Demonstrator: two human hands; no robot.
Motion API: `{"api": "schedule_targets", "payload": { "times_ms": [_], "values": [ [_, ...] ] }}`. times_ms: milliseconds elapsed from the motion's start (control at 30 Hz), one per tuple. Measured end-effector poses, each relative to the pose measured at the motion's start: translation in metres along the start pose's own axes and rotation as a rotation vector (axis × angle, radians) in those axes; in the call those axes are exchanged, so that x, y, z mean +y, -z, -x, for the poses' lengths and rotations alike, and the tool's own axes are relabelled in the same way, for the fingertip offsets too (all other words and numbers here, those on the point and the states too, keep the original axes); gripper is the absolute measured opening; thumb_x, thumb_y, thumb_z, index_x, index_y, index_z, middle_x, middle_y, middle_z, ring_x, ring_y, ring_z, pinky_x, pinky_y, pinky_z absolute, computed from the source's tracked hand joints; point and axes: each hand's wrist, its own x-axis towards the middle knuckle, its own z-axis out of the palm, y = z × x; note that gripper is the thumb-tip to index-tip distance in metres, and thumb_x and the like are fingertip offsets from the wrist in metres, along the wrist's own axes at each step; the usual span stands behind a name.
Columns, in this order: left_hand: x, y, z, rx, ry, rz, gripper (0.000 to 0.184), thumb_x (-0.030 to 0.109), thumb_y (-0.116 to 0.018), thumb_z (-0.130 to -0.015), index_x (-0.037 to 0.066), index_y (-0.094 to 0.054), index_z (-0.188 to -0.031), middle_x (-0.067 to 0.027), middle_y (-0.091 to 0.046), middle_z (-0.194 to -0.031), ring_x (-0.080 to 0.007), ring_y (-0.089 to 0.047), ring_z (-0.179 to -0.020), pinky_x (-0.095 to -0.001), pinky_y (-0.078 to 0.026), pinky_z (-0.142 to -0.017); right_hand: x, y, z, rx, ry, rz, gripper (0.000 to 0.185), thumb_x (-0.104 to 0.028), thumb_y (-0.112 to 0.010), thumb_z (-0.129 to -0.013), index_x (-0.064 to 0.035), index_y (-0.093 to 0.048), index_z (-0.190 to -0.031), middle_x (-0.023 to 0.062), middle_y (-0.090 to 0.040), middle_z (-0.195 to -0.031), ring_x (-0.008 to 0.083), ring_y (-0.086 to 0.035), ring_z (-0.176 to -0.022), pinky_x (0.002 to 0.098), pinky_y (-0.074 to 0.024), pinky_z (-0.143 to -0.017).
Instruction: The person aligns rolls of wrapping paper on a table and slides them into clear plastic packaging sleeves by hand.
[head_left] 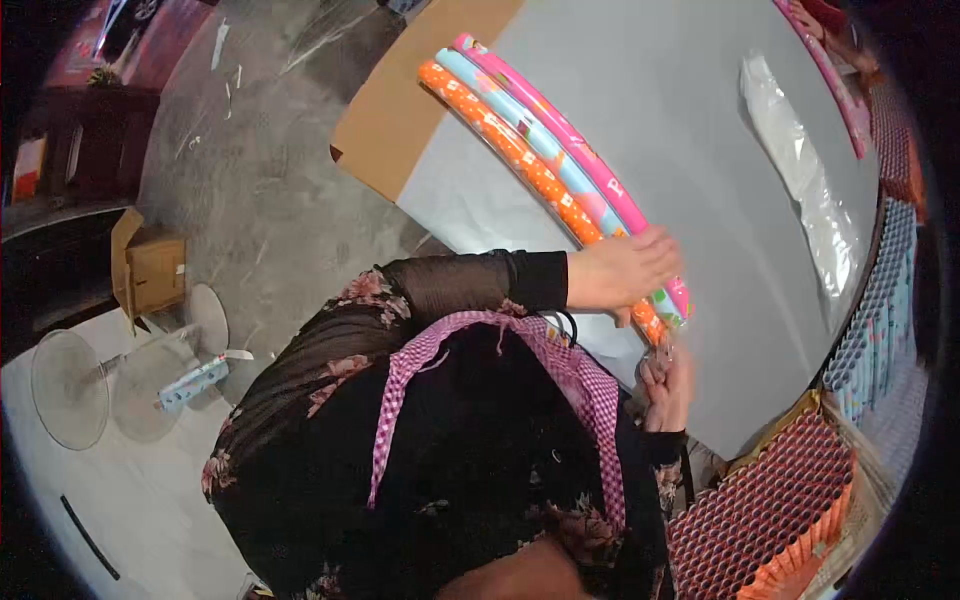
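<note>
Three patterned rolls lie side by side on the grey tabletop: an orange roll (520,150), a light blue roll (535,130) and a pink roll (570,135). Clear film seems to cover them. My left hand (625,268) rests flat across the rolls near their lower end, fingers stretched out. Just below, my right hand (668,388) has its fingers closed on the crinkled clear film (661,352) at that end.
Clear plastic sleeves (800,180) lie on the grey table (710,200). At the top right, another person's hand (808,22) is near a pink roll (835,85). Stacked patterned rolls (760,500) stand lower right. Brown cardboard (400,130) covers the table's left corner.
</note>
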Motion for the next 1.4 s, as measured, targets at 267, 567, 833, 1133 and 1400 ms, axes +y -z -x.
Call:
{"api": "schedule_targets", "payload": {
  "times_ms": [267, 567, 833, 1133, 1400],
  "values": [
    [0.001, 0.006, -0.003, -0.026, 0.001, -0.057, 0.098, 0.054, -0.076, -0.062, -0.009, -0.047, -0.132, -0.0188, -0.051, -0.134, -0.0331, -0.041, -0.134, -0.0467, -0.028, -0.115, 0.009, 0.010, 0.001, -0.061, -0.051, -0.059, 0.022, -0.023, -0.064, -0.096, -0.0059, -0.060, -0.110, -0.0056, -0.042, -0.058, 0.0053, -0.031, -0.040, 0.0220, -0.0277, -0.039],
    [-0.001, -0.001, -0.001, 0.040, -0.001, 0.060, 0.095, 0.048, -0.079, -0.059, -0.010, -0.048, -0.128, -0.0221, -0.050, -0.132, -0.0367, -0.041, -0.133, -0.0449, -0.030, -0.115, 0.009, 0.004, -0.008, -0.095, 0.001, -0.008, 0.009, -0.014, -0.055, -0.095, -0.0079, -0.058, -0.101, -0.0047, -0.044, -0.060, 0.0061, -0.031, -0.039, 0.0223, -0.0261, -0.038],
    [-0.002, -0.002, -0.007, 0.015, -0.011, 0.091, 0.092, 0.047, -0.080, -0.059, -0.009, -0.051, -0.126, -0.0216, -0.053, -0.126, -0.0362, -0.045, -0.128, -0.0461, -0.031, -0.114, -0.005, -0.002, 0.006, 0.230, 0.204, 0.444, 0.018, -0.020, -0.062, -0.096, -0.0023, -0.067, -0.100, -0.0055, -0.050, -0.060, 0.0042, -0.037, -0.042, 0.0214, -0.0282, -0.039],
    [-0.001, 0.006, -0.008, -0.046, 0.013, 0.026, 0.096, 0.054, -0.075, -0.064, -0.011, -0.049, -0.129, -0.0222, -0.051, -0.130, -0.0354, -0.042, -0.132, -0.0446, -0.029, -0.114, -0.007, -0.007, -0.003, 0.110, 0.211, 0.199, 0.014, -0.013, -0.066, -0.093, 0.0002, -0.069, -0.092, -0.0037, -0.051, -0.058, 0.0037, -0.038, -0.042, 0.0208, -0.0281, -0.039],
    [-0.001, -0.001, -0.005, -0.026, -0.018, -0.037, 0.098, 0.054, -0.073, -0.064, -0.013, -0.047, -0.131, -0.0255, -0.050, -0.133, -0.0372, -0.043, -0.133, -0.0435, -0.031, -0.115, -0.018, -0.005, -0.015, -0.055, 0.085, 0.039, 0.012, -0.015, -0.058, -0.094, -0.0046, -0.061, -0.089, -0.0057, -0.039, -0.056, 0.0044, -0.031, -0.039, 0.0206, -0.0271, -0.036]
  ]
}}
